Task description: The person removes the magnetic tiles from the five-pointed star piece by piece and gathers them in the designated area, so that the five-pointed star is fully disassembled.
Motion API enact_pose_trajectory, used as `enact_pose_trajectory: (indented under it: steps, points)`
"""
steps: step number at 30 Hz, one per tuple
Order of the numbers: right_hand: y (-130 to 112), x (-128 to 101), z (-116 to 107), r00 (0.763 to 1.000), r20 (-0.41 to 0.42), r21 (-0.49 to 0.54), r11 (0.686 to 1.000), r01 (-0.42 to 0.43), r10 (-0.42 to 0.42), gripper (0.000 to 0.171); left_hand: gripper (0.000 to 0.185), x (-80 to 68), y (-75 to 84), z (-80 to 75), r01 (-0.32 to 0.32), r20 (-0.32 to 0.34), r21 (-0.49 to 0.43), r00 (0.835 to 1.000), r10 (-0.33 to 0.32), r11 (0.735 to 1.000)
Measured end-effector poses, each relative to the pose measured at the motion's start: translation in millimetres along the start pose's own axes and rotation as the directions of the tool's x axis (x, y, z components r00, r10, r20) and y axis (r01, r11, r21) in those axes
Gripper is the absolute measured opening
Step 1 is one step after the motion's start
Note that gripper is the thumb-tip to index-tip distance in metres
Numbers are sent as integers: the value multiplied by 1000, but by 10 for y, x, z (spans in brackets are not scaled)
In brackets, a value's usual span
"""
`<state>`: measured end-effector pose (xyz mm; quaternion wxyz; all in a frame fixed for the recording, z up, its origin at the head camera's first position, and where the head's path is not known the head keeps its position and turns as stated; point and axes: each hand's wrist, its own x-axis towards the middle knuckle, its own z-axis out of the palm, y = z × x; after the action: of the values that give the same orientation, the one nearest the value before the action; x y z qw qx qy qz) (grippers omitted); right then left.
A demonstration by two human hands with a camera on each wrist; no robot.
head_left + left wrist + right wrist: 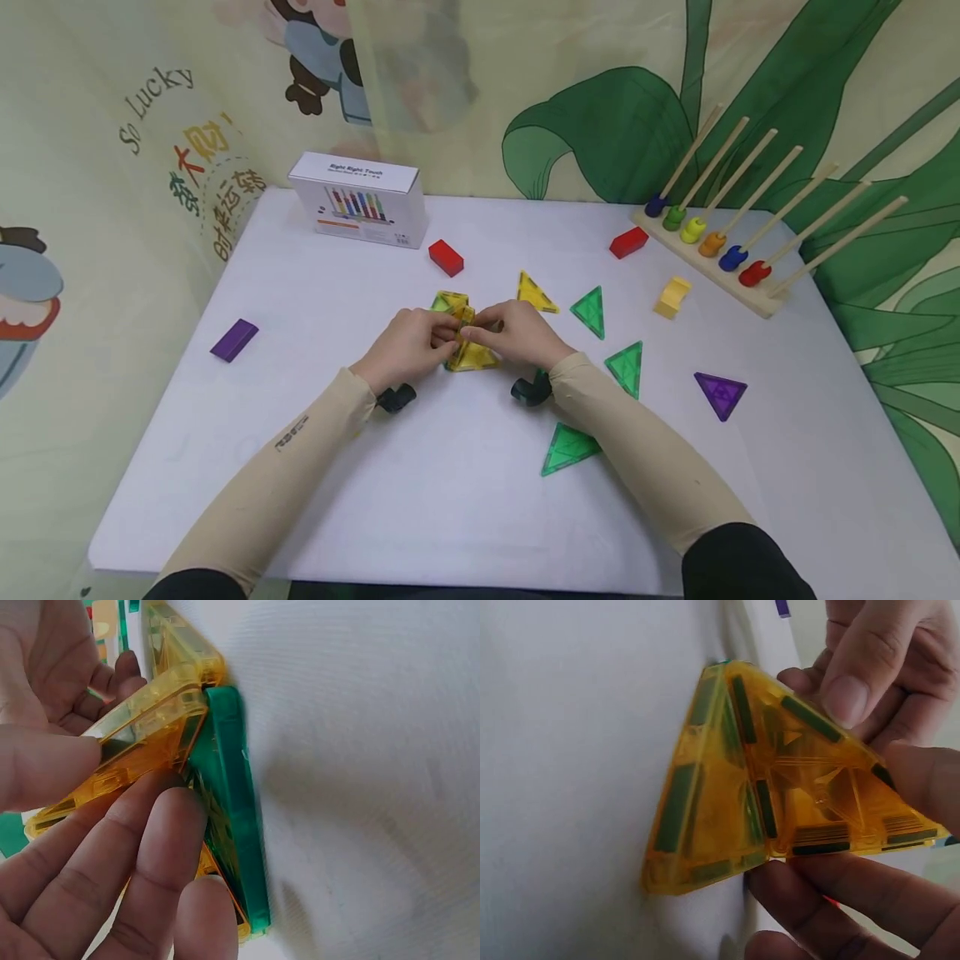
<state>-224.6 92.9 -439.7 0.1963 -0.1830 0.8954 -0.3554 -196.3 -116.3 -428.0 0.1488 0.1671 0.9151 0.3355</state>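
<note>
Several yellow translucent triangular magnetic tiles (474,357) and green tiles stand joined, partly hidden by the hands. My left hand (414,340) pinches an upper yellow triangular tile (832,776) between thumb and fingertips. From the other side my right hand (519,332) holds the same tile, its thumb at one edge and its fingers below. In the left wrist view a green tile (236,802) leans under the yellow ones, near the left fingertips. In the right wrist view a second yellow face (697,795) slopes down to the tabletop.
Green triangles (589,312) and a yellow triangle (536,293) lie right of the hands, a purple triangle (721,395) farther right. Red blocks (446,258), a yellow block (672,297) and a purple block (234,340) are scattered. Behind stand a white box (360,200) and a peg rack (705,258).
</note>
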Motion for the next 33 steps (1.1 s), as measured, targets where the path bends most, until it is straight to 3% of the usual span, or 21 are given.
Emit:
enact_pose_trajectory:
  steps: [6, 15, 27, 33]
  points:
    - [-26, 8, 17, 999, -43, -16, 1000, 7, -8, 44, 33, -15, 19, -22, -13, -9, 23, 1000, 13, 1000]
    - [-70, 16, 34, 996, -71, -124, 991, 52, -61, 41, 34, -28, 66, -9, -17, -35, 46, 999, 19, 999]
    - [-63, 2, 37, 996, -69, -159, 986, 52, -64, 41, 36, -23, 59, 62, 10, -91, 6, 996, -10, 1000]
    - [-30, -9, -7, 994, -63, -182, 981, 74, -87, 36, 35, -21, 68, 70, 19, -113, 43, 994, -14, 999]
